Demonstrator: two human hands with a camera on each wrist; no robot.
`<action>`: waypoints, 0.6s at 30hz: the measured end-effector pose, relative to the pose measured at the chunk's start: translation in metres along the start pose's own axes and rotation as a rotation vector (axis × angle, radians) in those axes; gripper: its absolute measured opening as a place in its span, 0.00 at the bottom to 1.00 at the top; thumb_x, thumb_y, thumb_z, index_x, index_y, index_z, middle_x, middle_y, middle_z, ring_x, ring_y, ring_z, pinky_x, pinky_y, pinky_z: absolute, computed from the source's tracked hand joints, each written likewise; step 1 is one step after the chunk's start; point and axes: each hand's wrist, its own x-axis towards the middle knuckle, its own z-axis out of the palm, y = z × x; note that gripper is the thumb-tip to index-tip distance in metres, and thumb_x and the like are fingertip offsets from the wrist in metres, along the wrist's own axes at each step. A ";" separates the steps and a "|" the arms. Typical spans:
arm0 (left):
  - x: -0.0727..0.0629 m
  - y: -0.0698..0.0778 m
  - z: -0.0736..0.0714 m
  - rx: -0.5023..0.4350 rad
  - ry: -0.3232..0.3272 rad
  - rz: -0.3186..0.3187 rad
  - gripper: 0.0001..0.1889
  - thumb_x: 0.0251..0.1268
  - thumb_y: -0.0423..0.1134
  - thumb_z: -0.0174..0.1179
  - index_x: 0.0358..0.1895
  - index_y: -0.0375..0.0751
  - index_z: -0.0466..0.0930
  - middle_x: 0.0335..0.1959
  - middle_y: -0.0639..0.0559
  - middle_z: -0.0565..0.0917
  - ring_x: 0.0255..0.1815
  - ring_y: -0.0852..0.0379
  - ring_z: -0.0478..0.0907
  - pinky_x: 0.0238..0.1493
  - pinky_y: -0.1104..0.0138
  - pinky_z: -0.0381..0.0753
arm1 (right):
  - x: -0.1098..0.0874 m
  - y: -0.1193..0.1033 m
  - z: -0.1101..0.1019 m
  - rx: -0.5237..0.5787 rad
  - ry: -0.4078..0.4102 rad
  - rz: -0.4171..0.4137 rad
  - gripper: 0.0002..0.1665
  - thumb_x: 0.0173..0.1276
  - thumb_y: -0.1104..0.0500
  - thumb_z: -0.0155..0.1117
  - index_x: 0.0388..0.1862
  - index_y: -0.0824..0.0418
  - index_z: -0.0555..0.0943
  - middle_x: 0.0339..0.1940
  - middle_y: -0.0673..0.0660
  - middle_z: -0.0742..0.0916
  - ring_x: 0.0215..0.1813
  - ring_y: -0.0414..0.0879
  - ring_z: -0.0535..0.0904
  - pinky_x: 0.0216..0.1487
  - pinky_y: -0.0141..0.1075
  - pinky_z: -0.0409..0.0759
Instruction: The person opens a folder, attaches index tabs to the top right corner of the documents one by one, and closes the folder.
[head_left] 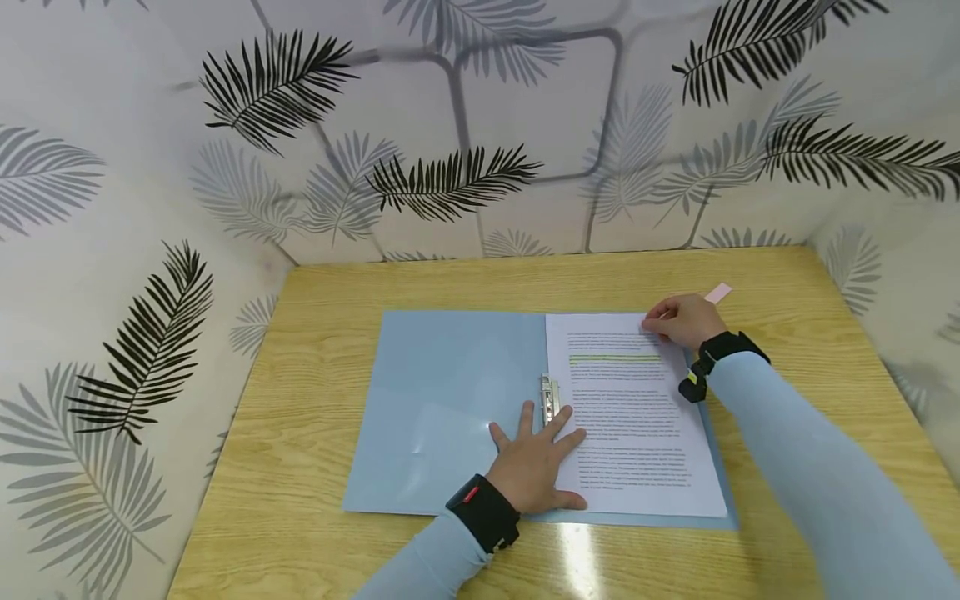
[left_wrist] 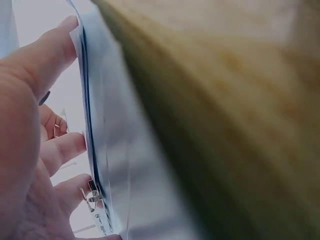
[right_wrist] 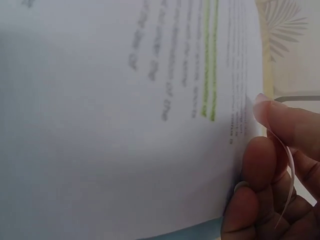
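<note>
the strip (head_left: 718, 293) is pinched between my right thumb and fingers, its free end poking out behind my right hand (head_left: 686, 321). the page (head_left: 630, 425) has its far right corner under those fingertips; i can't tell whether i've nipped the paper too. if i have, a tug could crease it. the strip looks thin and bendy, so i'd guess it could curl, cling to my fingers or land crooked over the print. my left hand (head_left: 528, 467) lies with fingers spread over page and folder (head_left: 450, 375); should it slide, the sheet may shift. the clip (head_left: 550, 396) is right by my left fingertips, in their way if they move up. the strap (head_left: 727, 354) behind my right hand overhangs the page's edge and could brush it. table (head_left: 300, 375) surrounds the folder.
</note>
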 end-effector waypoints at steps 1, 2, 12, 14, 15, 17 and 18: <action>0.000 0.000 0.000 -0.001 -0.006 -0.002 0.51 0.41 0.77 0.59 0.73 0.65 0.59 0.78 0.56 0.48 0.73 0.29 0.46 0.45 0.24 0.60 | 0.001 0.001 0.001 -0.006 0.001 0.000 0.19 0.65 0.48 0.67 0.44 0.62 0.82 0.32 0.58 0.83 0.34 0.52 0.77 0.33 0.39 0.71; 0.000 0.000 0.000 -0.001 -0.011 -0.004 0.51 0.41 0.77 0.59 0.73 0.65 0.58 0.78 0.57 0.48 0.73 0.29 0.46 0.45 0.24 0.60 | 0.002 0.002 0.001 -0.012 0.001 0.001 0.19 0.65 0.48 0.67 0.44 0.62 0.82 0.32 0.58 0.83 0.34 0.52 0.77 0.33 0.39 0.71; 0.001 0.000 0.000 0.009 -0.022 -0.014 0.51 0.40 0.78 0.58 0.74 0.66 0.58 0.78 0.57 0.48 0.73 0.29 0.45 0.46 0.24 0.60 | 0.004 0.008 0.002 -0.041 -0.001 0.020 0.18 0.65 0.48 0.66 0.42 0.62 0.82 0.30 0.57 0.83 0.33 0.52 0.76 0.33 0.39 0.71; 0.001 0.000 0.000 0.013 -0.022 -0.015 0.51 0.40 0.78 0.58 0.74 0.66 0.58 0.78 0.57 0.47 0.74 0.30 0.45 0.46 0.24 0.60 | 0.005 0.008 0.002 -0.054 0.002 0.019 0.17 0.65 0.49 0.66 0.42 0.61 0.82 0.29 0.57 0.83 0.33 0.51 0.76 0.33 0.39 0.71; 0.001 0.000 0.001 0.014 -0.021 -0.016 0.52 0.40 0.78 0.58 0.74 0.66 0.58 0.78 0.57 0.47 0.74 0.30 0.45 0.46 0.24 0.60 | 0.005 0.008 0.002 -0.063 0.005 0.016 0.17 0.66 0.49 0.66 0.42 0.61 0.82 0.28 0.56 0.83 0.33 0.51 0.76 0.33 0.39 0.71; 0.001 0.001 0.001 0.015 -0.018 -0.014 0.52 0.40 0.78 0.58 0.74 0.66 0.58 0.78 0.57 0.47 0.74 0.30 0.45 0.46 0.24 0.60 | 0.006 0.008 0.002 -0.075 0.009 0.012 0.16 0.66 0.49 0.66 0.41 0.61 0.82 0.27 0.56 0.83 0.32 0.51 0.76 0.32 0.39 0.71; 0.001 0.001 0.001 0.013 -0.017 -0.014 0.52 0.40 0.78 0.58 0.74 0.66 0.58 0.78 0.57 0.47 0.74 0.30 0.45 0.46 0.24 0.60 | 0.006 0.008 0.003 -0.079 0.013 0.011 0.16 0.66 0.49 0.66 0.41 0.61 0.82 0.26 0.56 0.83 0.32 0.51 0.76 0.32 0.39 0.71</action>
